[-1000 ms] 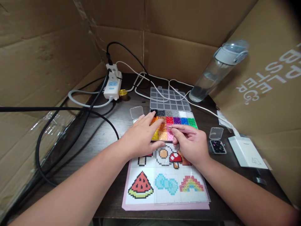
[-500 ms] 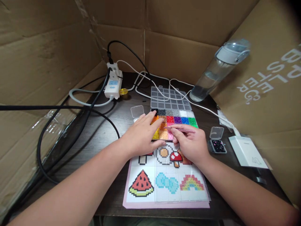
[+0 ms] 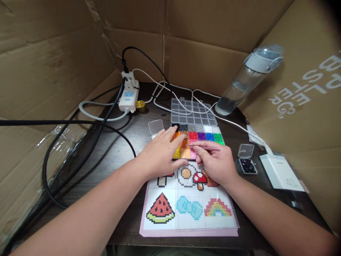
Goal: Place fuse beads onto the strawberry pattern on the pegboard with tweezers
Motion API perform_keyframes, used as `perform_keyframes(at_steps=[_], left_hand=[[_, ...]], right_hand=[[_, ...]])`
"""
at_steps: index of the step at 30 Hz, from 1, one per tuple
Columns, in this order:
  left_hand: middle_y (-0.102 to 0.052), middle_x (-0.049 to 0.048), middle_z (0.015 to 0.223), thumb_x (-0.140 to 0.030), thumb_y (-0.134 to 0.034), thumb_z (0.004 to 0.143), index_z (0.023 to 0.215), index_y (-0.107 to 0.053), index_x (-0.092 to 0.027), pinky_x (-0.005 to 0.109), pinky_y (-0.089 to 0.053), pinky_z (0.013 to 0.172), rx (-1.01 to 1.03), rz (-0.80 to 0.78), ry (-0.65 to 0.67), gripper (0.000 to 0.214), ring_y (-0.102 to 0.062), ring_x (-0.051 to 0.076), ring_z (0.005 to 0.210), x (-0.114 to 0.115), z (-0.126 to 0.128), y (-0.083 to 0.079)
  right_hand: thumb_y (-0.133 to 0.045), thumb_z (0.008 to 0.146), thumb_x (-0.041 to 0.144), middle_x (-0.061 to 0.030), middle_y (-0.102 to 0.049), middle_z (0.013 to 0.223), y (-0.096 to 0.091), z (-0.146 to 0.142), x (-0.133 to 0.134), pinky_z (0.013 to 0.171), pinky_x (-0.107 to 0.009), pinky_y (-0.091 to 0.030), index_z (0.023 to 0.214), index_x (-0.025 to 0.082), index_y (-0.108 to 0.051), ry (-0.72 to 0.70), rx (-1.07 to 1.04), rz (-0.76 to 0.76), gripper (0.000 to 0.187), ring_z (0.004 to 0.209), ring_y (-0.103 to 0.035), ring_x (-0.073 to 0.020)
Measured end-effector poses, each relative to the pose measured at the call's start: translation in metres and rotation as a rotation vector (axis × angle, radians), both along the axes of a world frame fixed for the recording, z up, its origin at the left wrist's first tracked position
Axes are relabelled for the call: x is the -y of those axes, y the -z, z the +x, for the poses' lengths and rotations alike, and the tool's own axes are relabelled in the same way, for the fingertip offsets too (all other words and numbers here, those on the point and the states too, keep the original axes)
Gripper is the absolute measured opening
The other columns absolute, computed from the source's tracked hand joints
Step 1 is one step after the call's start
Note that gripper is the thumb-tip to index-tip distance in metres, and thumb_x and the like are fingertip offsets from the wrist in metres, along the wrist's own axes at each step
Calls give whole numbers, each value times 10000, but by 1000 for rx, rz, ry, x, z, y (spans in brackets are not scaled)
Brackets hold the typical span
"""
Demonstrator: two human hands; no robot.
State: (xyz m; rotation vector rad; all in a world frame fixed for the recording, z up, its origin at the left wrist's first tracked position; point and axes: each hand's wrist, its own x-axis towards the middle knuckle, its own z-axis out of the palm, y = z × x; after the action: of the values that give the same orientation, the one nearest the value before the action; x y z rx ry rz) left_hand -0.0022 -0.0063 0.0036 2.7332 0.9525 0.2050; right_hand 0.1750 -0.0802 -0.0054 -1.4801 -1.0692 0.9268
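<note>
My left hand point(image 3: 160, 154) lies flat with fingers stretched out on the left part of a bead box point(image 3: 210, 136) filled with coloured beads. My right hand point(image 3: 215, 163) pinches pink tweezers point(image 3: 204, 147), whose tips point left into the orange and pink compartments. Below the hands lies a pattern sheet point(image 3: 189, 206) with a watermelon, a bow, a rainbow, an egg and a mushroom, under a clear pegboard.
The box's clear lid point(image 3: 193, 112) stands open behind it. A water bottle point(image 3: 247, 78) leans at the back right. A power strip point(image 3: 128, 94) with cables sits at the back left, a gold cap point(image 3: 140, 104) beside it. Small bead cases point(image 3: 246, 161) and a white box point(image 3: 281, 172) lie right. Cardboard walls surround the table.
Almost nothing has moved. My right hand with the tweezers has shifted very slightly left over the beads.
</note>
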Motion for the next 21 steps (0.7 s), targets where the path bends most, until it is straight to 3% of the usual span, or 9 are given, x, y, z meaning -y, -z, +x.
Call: perform_keyframes(at_steps=[21], left_hand=[[-306, 246, 1553, -619, -548, 852, 1477, -383, -184, 520, -241, 1178, -17, 14, -2, 779, -268, 347, 1467, -1, 1, 1]], right_hand=[[-707, 795, 321, 19, -602, 517, 3, 2, -1, 444, -227, -445, 842, 147, -752, -1, -5, 11, 186, 446, -520, -92]])
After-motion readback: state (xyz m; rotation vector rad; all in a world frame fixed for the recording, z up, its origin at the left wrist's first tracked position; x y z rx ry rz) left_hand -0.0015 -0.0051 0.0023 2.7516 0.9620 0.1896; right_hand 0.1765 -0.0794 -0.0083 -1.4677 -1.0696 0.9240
